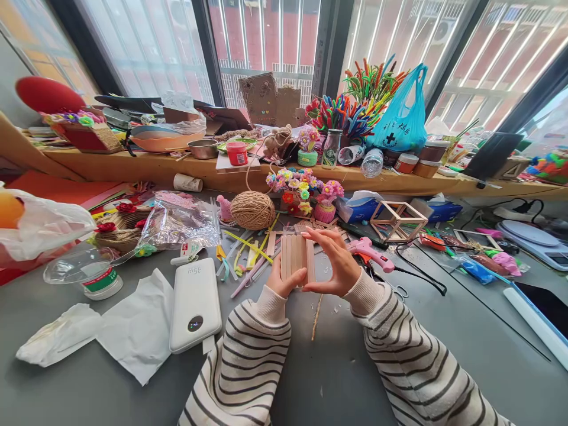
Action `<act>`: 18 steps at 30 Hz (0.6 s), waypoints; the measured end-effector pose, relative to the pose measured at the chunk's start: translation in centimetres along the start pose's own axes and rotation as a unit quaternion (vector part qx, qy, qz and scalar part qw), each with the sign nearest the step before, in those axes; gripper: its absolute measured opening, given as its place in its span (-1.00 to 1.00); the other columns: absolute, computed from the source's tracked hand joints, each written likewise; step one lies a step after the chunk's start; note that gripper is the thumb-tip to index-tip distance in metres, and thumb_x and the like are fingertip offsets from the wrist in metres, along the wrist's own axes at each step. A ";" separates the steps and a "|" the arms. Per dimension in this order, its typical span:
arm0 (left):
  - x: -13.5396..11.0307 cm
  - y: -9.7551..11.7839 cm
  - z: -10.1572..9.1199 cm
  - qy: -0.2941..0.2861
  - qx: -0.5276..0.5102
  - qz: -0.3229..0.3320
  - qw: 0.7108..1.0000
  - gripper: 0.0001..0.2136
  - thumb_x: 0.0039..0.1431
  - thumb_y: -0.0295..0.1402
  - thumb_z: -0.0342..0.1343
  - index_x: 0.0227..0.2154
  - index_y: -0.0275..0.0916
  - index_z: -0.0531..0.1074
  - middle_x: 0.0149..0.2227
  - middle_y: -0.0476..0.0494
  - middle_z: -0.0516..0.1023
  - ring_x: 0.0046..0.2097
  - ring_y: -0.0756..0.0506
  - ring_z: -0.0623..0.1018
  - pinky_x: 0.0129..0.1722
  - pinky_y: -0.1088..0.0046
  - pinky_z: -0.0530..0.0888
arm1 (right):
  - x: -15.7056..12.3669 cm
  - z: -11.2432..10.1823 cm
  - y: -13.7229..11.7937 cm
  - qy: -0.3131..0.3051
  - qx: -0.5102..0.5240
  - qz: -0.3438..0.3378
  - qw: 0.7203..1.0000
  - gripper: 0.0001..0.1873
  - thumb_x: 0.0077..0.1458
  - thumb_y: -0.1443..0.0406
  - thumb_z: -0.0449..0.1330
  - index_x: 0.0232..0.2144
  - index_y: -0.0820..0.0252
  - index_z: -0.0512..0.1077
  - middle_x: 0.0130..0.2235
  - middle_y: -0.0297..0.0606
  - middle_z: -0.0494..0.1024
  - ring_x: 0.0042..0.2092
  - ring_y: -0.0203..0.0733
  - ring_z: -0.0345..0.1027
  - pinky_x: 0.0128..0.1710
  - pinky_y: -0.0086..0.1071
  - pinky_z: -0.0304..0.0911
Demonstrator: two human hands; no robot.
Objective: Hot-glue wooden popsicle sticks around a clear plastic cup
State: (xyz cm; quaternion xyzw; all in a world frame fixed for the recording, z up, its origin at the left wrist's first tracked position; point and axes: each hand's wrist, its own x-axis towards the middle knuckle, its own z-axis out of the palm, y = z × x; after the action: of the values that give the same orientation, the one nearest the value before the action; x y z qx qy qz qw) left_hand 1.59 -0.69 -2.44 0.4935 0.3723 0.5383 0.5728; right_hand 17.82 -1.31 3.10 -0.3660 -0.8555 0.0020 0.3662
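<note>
A flat panel of several wooden craft sticks (pixel 296 257), laid side by side, is held upright above the grey table (pixel 337 367). My left hand (pixel 283 283) grips its lower left edge with the thumb across the front. My right hand (pixel 336 263) clasps its right side, fingers curled over the top. Both sleeves are white with dark stripes. More loose wooden sticks (pixel 306 226) lie just behind the panel. A short piece of twine (pixel 316 316) lies on the table below my hands.
A pink glue gun (pixel 370 251) with a black cord lies right of my hands. A ball of twine (pixel 252 210), a white power bank (pixel 195 305), tissues (pixel 133 328), a wooden stick cube (pixel 397 220) and pipe-cleaner flowers (pixel 304 186) surround them. A cluttered wooden shelf (pixel 146 165) runs along the windows.
</note>
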 end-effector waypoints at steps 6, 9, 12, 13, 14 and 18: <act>-0.1 -0.2 0.1 0.015 0.029 -0.002 0.999 -0.22 -0.30 -0.09 0.26 0.03 -0.33 0.18 0.02 -0.34 0.32 0.05 -0.37 0.32 0.01 0.01 0.24 | 0.0 0.0 0.0 0.004 0.007 0.000 1.000 0.07 -0.31 -0.07 0.26 0.18 0.08 -0.12 0.06 -0.17 0.32 0.07 0.04 0.08 0.13 0.03 -0.19; -0.1 -0.1 0.2 0.012 0.025 0.007 1.000 -0.21 -0.29 -0.09 0.25 0.05 -0.31 0.17 0.03 -0.32 0.32 0.05 -0.35 0.31 0.02 0.04 0.24 | 0.1 0.0 0.1 0.009 0.031 0.000 0.999 0.09 -0.33 -0.06 0.27 0.19 0.06 -0.13 0.06 -0.18 0.32 0.07 0.03 0.07 0.12 0.01 -0.16; 0.0 0.1 0.2 0.021 0.028 0.015 0.999 -0.21 -0.29 -0.09 0.25 0.06 -0.28 0.15 0.03 -0.30 0.31 0.05 -0.34 0.31 0.02 0.07 0.25 | 0.1 -0.1 0.1 0.009 0.093 0.010 0.996 0.14 -0.40 -0.08 0.29 0.19 0.07 -0.12 0.08 -0.15 0.29 0.11 0.03 0.04 0.12 -0.05 -0.08; 0.0 0.1 0.2 0.029 0.033 0.013 0.999 -0.20 -0.30 -0.09 0.25 0.06 -0.28 0.15 0.03 -0.31 0.31 0.05 -0.34 0.32 0.01 0.08 0.26 | 0.2 0.0 0.1 0.010 0.120 0.023 0.992 0.13 -0.41 -0.09 0.29 0.18 0.08 -0.09 0.10 -0.13 0.26 0.12 0.03 0.03 0.12 -0.06 -0.07; -0.1 0.1 0.2 0.036 0.036 0.009 0.999 -0.20 -0.31 -0.10 0.26 0.06 -0.27 0.14 0.03 -0.31 0.30 0.04 -0.34 0.32 -0.01 0.08 0.27 | 0.2 0.1 0.1 0.015 0.150 0.047 0.987 0.10 -0.38 -0.10 0.27 0.17 0.09 -0.07 0.12 -0.11 0.21 0.14 0.03 0.00 0.13 -0.06 -0.08; -0.4 0.3 0.3 0.051 0.049 0.013 0.997 -0.18 -0.35 -0.11 0.29 0.04 -0.29 0.14 0.01 -0.33 0.32 0.02 -0.32 0.34 -0.04 0.11 0.30 | 0.2 1.3 -0.1 0.060 0.308 0.242 0.918 -0.10 -0.18 -0.13 0.12 0.13 0.15 0.01 0.17 -0.03 0.10 0.15 0.03 0.02 0.10 -0.02 -0.02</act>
State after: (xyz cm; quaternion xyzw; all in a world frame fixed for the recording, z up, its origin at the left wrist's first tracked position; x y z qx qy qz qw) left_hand 1.75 -1.10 -2.14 0.4977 0.4202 0.5513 0.5213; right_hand 16.82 -0.89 2.28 -0.4306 -0.6745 0.3315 0.4998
